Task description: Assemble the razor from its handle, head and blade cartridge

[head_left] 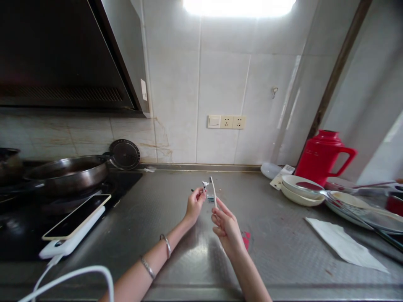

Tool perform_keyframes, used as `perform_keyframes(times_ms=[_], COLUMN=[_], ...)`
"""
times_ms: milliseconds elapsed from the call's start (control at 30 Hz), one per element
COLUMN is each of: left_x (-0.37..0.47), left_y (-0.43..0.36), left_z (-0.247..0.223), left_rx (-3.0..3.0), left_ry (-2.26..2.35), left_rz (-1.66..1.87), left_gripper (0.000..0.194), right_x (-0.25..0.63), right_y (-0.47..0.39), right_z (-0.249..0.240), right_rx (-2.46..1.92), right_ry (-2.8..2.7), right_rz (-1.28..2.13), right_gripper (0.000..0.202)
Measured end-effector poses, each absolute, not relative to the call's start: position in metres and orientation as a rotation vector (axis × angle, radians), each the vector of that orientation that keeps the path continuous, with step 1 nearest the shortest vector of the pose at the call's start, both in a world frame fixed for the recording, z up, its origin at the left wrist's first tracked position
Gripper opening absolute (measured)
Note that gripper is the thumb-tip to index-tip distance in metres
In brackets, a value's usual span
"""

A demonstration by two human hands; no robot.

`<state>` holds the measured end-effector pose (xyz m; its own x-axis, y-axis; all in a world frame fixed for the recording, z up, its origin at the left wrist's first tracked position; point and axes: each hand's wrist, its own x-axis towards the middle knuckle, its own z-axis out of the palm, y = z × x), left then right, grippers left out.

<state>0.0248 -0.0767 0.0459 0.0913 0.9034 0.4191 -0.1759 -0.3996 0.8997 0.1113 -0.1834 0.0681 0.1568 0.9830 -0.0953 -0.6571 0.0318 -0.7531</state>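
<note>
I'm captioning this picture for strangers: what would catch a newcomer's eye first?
Probably the bright red, loop-handled jug at the right, behind pale round bowls. Mid-picture, above the grey metal counter, the left hand holds a silvery forked piece and the right hand a slim white stick. A glaring white light tops the picture.

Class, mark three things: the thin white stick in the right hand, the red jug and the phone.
White stick (214, 192), head view: middle of its length.
Red jug (317, 159), head view: its body.
Phone (77, 218), head view: its dark screen.
</note>
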Motion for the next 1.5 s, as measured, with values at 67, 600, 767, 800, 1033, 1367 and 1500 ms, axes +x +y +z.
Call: perform_keyframes(times_ms=[67, 600, 767, 800, 1033, 1367, 1500], left_x=[0.025, 0.023, 0.023, 0.024, 0.023, 0.024, 0.024], left_y=[-0.077, -0.075, -0.076, -0.076, -0.079, -0.082, -0.083], left_z=[0.046, 0.046, 0.046, 0.046, 0.05, 0.052, 0.053], left_rx=[1.442, 1.404, 1.422, 1.423, 1.403, 1.345, 1.355], left_ry=[0.762, 0.751, 0.739, 0.741, 0.724, 0.731, 0.728], left_rz=[1.473, 1.472, 1.462, 1.457, 1.467, 1.458, 1.465], left_gripper=[0.029, 0.029, 0.028, 0.028, 0.027, 0.025, 0.026], right_x=[0.111, 0.104, 0.103, 0.104, 0.1, 0.094, 0.094], right_y=[-0.187, -0.198, -0.198, -0.195, -0.194, -0.192, -0.196], right_z=[0.068, 0.062, 0.061, 0.063, 0.063, 0.067, 0.065], right_rx=[-0.77, -0.701, -0.655, -0.649, -0.606, -0.506, -0.518], right_ry=[-0.498, -0.425, -0.392, -0.396, -0.405, -0.309, -0.296], right_rz=[1.4, 1.489, 1.47, 1.463, 1.536, 1.646, 1.63], right_gripper=[0.066, 0.055, 0.055, 0.055, 0.052, 0.041, 0.043])
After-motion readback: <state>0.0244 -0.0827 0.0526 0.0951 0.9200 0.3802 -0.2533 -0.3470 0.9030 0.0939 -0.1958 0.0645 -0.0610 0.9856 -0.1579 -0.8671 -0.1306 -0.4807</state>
